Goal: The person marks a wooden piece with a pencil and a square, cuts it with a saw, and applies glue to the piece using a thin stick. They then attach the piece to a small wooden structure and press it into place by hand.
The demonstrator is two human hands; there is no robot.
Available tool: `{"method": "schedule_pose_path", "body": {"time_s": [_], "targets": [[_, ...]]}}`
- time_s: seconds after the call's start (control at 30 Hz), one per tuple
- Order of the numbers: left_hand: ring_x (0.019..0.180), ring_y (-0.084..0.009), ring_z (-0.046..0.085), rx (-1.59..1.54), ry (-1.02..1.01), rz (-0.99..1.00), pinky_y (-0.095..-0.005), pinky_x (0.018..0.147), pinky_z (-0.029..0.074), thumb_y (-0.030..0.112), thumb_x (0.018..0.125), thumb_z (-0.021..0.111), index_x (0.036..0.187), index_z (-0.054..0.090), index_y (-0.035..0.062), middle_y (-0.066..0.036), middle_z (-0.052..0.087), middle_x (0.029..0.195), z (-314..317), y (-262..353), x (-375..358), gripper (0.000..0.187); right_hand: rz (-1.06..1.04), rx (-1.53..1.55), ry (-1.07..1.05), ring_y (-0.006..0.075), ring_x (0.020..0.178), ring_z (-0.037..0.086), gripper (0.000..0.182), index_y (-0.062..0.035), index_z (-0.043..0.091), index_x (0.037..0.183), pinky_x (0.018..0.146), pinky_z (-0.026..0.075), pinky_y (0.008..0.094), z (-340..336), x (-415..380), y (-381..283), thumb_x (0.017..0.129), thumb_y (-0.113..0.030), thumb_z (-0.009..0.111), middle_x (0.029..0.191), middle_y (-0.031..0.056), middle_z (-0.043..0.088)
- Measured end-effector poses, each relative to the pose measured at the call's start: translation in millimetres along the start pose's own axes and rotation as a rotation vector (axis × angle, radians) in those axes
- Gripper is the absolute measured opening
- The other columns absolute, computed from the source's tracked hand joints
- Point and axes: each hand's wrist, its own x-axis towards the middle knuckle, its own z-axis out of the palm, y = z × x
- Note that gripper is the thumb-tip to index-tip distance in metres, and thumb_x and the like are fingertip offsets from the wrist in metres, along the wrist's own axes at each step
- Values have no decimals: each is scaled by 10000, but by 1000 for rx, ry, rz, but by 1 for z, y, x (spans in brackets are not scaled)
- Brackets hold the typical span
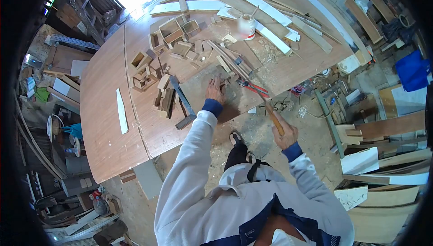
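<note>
My left hand (216, 89) is low over a worn grey-brown board (198, 81) on the table, its fingers bent down and close together. What lies under those fingertips I cannot make out. Beyond the table's near edge, my right hand (285, 133) is wrapped round the wooden handle of a hammer (274, 120), which points up and left toward the table; its head is indistinct. Between the hands lie red-handled pliers (255, 88). Left of my left hand, a dark straight bar (181, 96) meets a wooden block (185, 122) at its near end.
Small wooden boxes (171, 31) and loose blocks cover the table's middle. Long strips (261, 7) and a white tub (246, 27) are at the back. A white strip (122, 110) lies on the left part of the tabletop (101, 124). Offcuts (383, 178) are stacked right of me.
</note>
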Motion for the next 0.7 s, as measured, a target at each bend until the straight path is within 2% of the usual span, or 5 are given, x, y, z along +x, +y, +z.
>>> {"method": "schedule_pose_path", "body": {"time_s": [0.07, 0.2, 0.43, 0.53, 0.7], "targets": [[1059, -303, 557, -55, -21, -37, -452, 1051, 314, 73, 786, 560, 1305, 411, 4, -98, 643, 1052, -4, 1, 0, 545, -242, -116, 101, 319, 932, 649, 584, -133, 435, 1352, 741, 533, 386, 8, 18, 18, 800, -129, 627, 1067, 184, 645], [1073, -317, 547, -60, 16, -90, -443, 1052, 308, 55, 774, 566, 1297, 400, -32, -116, 642, 1027, -16, 2, 0, 555, -326, -407, 41, 312, 901, 638, 658, -176, 327, 1425, 804, 500, 429, 19, 43, 49, 835, -204, 619, 1056, 155, 638], [1052, -325, 524, 195, 108, 85, -446, 1003, 331, 104, 786, 529, 1304, 395, -28, -122, 606, 1103, -15, 12, 18, 551, -218, -585, -43, 289, 871, 608, 636, -179, 359, 1405, 785, 471, 423, 42, 73, 70, 827, -221, 622, 896, 90, 610], [1080, -311, 491, 189, 11, 21, -470, 976, 334, 166, 799, 520, 1322, 393, 10, -127, 583, 1160, -21, 43, 33, 560, -262, -637, -28, 275, 873, 600, 651, -181, 360, 1399, 794, 456, 428, 50, 85, 78, 808, -209, 631, 913, 80, 598], [1116, -255, 470, 512, -409, -32, -538, 815, 310, 258, 799, 545, 1319, 411, 66, -66, 662, 1011, -2, 65, 57, 570, -251, -703, -114, 267, 882, 592, 626, -176, 370, 1389, 801, 412, 424, 57, 102, 87, 816, -223, 617, 919, 91, 587]]}}
